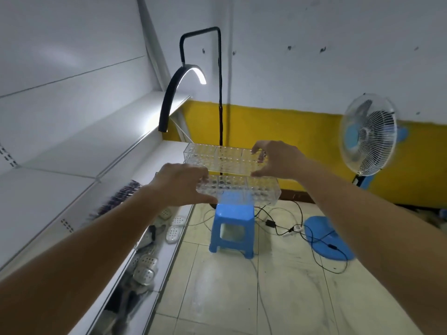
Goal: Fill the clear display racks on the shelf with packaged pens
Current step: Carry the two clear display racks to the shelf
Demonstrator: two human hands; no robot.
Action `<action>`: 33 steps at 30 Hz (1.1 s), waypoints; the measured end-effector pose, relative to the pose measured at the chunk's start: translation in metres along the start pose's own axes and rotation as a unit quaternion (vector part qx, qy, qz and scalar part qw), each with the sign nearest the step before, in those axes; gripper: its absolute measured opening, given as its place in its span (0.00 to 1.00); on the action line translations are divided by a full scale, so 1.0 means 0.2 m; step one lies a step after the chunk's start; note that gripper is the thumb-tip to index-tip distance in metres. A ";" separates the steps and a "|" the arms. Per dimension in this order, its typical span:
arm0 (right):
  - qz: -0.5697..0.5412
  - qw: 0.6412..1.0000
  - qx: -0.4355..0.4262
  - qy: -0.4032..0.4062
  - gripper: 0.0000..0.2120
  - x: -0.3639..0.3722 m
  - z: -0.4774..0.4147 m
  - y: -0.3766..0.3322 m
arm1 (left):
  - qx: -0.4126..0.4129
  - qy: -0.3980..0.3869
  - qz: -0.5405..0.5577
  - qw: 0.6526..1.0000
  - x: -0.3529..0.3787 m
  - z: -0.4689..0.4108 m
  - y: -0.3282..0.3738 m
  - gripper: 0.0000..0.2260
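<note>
Two clear racks [238,176], stepped and dotted with empty holes, sit at the far end of the white shelf [79,141], the near one jutting over a blue stool [233,228]. Left hand [182,184] rests fingers-spread on its left end; right hand [278,160] hovers open above the far rack, gripping nothing. Best pushed squarely back before loading. Dark pen packs [118,197] lie left, blurred.

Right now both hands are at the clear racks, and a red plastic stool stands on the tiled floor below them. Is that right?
Not quite: the stool is blue, not red, as the head view shows. The rest holds: the left hand and the right hand are at the clear racks, and the stool stands on the tiled floor below them.
</note>
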State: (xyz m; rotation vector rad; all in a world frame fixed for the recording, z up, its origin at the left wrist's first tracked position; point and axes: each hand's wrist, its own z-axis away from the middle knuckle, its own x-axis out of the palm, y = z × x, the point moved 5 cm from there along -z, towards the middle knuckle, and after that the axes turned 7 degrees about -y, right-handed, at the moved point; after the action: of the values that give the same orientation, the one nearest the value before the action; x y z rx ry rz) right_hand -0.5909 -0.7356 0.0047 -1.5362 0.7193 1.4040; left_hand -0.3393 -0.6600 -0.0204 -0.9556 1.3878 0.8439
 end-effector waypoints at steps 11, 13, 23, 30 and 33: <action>-0.031 0.999 0.013 -0.003 0.33 -0.03 -0.16 0.46 | 0.035 0.015 -0.003 0.999 0.10 -0.50 0.10 0.30; -0.033 0.999 0.017 -0.004 0.33 -0.01 -0.22 0.52 | 0.042 0.022 0.003 0.999 0.12 -0.58 0.09 0.30; -0.017 0.998 0.054 -0.014 0.31 0.03 -0.61 0.67 | 0.055 0.012 0.029 0.998 0.29 -1.00 -0.12 0.31; -0.033 0.996 0.082 0.000 0.31 0.06 -0.79 0.76 | 0.068 -0.006 0.032 0.997 0.34 -1.22 -0.20 0.32; -0.042 0.995 0.095 0.000 0.31 0.06 -0.85 0.83 | 0.076 -0.016 0.034 0.996 0.35 -1.32 -0.21 0.33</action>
State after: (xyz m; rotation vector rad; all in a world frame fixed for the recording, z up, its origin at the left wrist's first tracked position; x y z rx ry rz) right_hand -0.6590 -0.9546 -0.0558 -1.4017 0.7562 1.2374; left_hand -0.4058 -0.9234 -0.0762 -0.7790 1.4408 0.7892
